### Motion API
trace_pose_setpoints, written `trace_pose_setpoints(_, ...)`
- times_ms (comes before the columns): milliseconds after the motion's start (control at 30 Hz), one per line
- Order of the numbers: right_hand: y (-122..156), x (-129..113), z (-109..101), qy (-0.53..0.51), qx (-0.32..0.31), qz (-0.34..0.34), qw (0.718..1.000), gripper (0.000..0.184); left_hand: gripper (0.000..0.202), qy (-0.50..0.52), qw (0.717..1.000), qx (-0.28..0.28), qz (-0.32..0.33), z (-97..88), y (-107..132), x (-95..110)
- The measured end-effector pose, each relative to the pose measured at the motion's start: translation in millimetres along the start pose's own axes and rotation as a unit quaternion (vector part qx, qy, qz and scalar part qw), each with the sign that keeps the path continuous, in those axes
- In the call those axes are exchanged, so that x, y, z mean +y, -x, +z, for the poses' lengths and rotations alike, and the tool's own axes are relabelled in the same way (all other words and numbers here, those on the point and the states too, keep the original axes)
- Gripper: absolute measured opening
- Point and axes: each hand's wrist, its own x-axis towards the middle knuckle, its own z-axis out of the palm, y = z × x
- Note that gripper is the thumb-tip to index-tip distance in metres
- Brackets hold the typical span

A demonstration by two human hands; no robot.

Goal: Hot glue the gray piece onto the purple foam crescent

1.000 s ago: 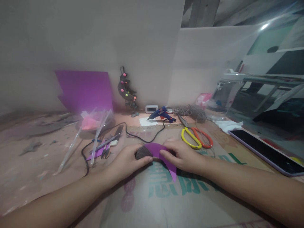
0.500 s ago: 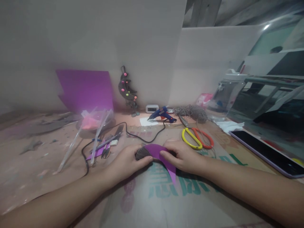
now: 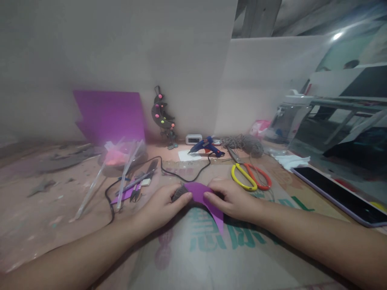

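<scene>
Between my two hands is a purple crescent-shaped piece (image 3: 198, 192), which looks like card or foam sheet. Grey yarn (image 3: 179, 193) is wrapped round its left end, where my left hand (image 3: 165, 203) grips it with the thumb on top. My right hand (image 3: 232, 199) pinches the bare purple part, thumb in front and fingers behind. The pointed right tip hangs down toward me. Behind my right hand lie scissors (image 3: 252, 177) with one yellow and one red handle. A grey yarn ball (image 3: 254, 146) sits at the back, its loose strands beside it.
A blue glue gun (image 3: 207, 146) rests at the back on white paper, its black cord running left. A decorated grey crescent (image 3: 160, 110) and a purple sheet (image 3: 111, 114) lean on the wall. A plastic bag (image 3: 123, 155), a phone (image 3: 341, 195) and a clear jug (image 3: 290, 114) flank the cardboard (image 3: 169, 262).
Both hands keep their hold on the purple crescent. The left thumb has shifted slightly left along it. The whole view has moved a little.
</scene>
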Motion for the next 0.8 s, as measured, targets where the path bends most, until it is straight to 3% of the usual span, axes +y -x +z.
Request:
trace_pose_setpoints(567, 1.4, 1.2, 0.8, 0.006, -0.004, 0.016, 1.0, 0.029, 0.039, 0.002, 0.999, 0.053, 0.001, -1.1, 0.6, -1.0)
trace_pose_setpoints(800, 1.1, 1.5, 1.1, 0.01, -0.007, 0.007, 1.0, 0.03, 0.033, 0.013, 0.994, 0.112, -0.012, -0.1, 1.0, -5.0)
